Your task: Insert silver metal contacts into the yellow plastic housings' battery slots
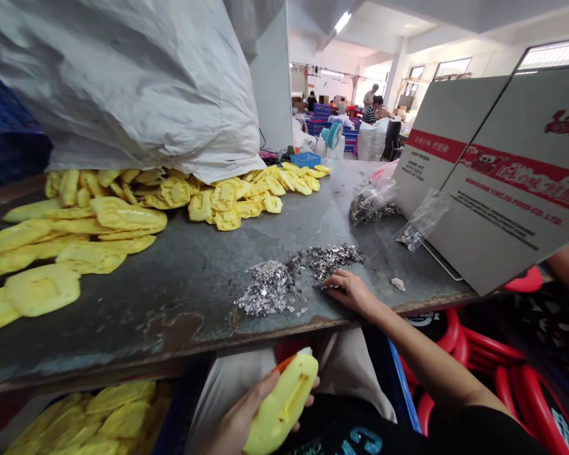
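My left hand (239, 411) is wrapped round a yellow moulded plastic piece (282, 399) above my lap. The piece is long and rounded, with a slot-like recess in its upper face; something orange shows behind it. On the table my right hand (349, 291) rests at the near edge of a dark heap of small metal parts (323, 260), its fingers curled together at the tips. Whatever lies between those fingertips is too small to make out. A brighter silver heap of small metal parts (268, 287) lies just left of it.
Yellow pieces (118, 218) are piled on the left of the table (199, 278), under a large white sack (137, 82). A printed carton panel (497, 177) stands at right beside plastic bags of metal parts (372, 205). Red rings (455, 341) lie below right. People work far behind.
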{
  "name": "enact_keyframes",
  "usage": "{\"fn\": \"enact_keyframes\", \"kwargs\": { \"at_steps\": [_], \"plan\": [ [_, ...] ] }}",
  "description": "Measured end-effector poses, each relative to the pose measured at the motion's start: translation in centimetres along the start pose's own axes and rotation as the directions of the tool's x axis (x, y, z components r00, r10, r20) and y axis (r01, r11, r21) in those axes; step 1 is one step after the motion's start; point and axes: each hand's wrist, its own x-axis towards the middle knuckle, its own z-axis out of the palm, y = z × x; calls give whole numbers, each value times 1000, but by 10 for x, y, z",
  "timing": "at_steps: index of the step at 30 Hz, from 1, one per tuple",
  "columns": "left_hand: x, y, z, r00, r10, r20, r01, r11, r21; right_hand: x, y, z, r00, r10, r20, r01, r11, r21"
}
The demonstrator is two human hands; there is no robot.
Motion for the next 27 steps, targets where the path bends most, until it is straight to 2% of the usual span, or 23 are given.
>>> {"fn": "enact_keyframes", "kwargs": {
  "at_steps": [5,10,13,17,21,22,25,27],
  "plan": [
    [0,7,12,999,-15,-50,10,994,-110,2,0,-4,1000,22,-18,-21,999,48],
    [-2,10,8,993,-38,-111,8,965,-261,2,-1,-11,999,2,38,-5,997,71],
    [5,10,5,992,-16,-122,-24,948,-316,7,-9,-10,1000,-6,19,5,998,56],
    [7,14,8,992,8,-125,-47,948,-314,8,-20,-16,1000,1,9,-1,997,71],
    [-4,22,20,990,13,-140,-51,961,-271,-4,-22,-32,996,89,30,-92,987,132],
    [-6,25,23,983,21,-181,-70,961,-267,-8,-21,-37,992,114,45,-120,981,152],
    [-6,31,30,982,-19,-190,-28,970,-241,-19,-16,-49,980,175,91,-190,963,189],
    [-5,35,33,981,-45,-188,2,975,-224,-28,-15,-58,981,167,98,-181,970,163]
  ]
}}
